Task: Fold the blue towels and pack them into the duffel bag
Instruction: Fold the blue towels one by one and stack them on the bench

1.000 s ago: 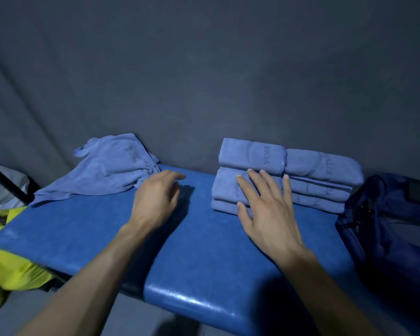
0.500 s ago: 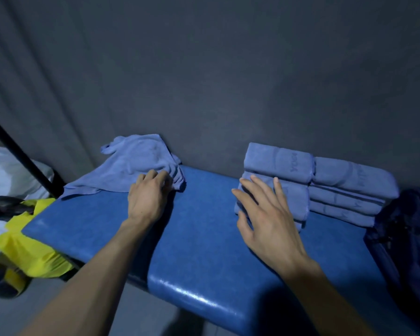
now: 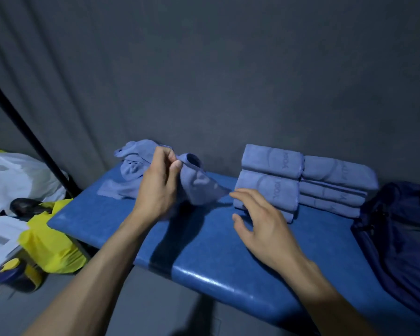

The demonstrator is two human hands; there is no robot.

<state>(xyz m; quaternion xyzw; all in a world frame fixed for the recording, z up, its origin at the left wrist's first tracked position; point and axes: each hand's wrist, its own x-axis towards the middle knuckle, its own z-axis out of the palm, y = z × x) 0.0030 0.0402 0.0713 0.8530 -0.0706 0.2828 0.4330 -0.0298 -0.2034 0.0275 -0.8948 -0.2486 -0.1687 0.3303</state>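
Observation:
A crumpled blue towel (image 3: 197,183) lies at the back left of the blue padded table (image 3: 204,251). My left hand (image 3: 159,187) pinches its edge between thumb and fingers and holds part of it lifted off the table. Two stacks of folded blue towels (image 3: 301,183) stand at the back right, against the wall. My right hand (image 3: 264,226) hovers with relaxed, spread fingers just in front of the left stack and holds nothing. The dark blue duffel bag (image 3: 403,238) sits at the table's right end, partly cut off by the frame.
A grey curtain wall runs behind the table. Left of the table, lower down, are a yellow bag (image 3: 51,241), white bags (image 3: 15,178), a black object and a slanted black pole (image 3: 34,141). Grey floor shows below the table's front edge.
My left hand has gripped the crumpled towel and lifted and pulled it toward the middle. My right hand came off the folded stack and drew back a little.

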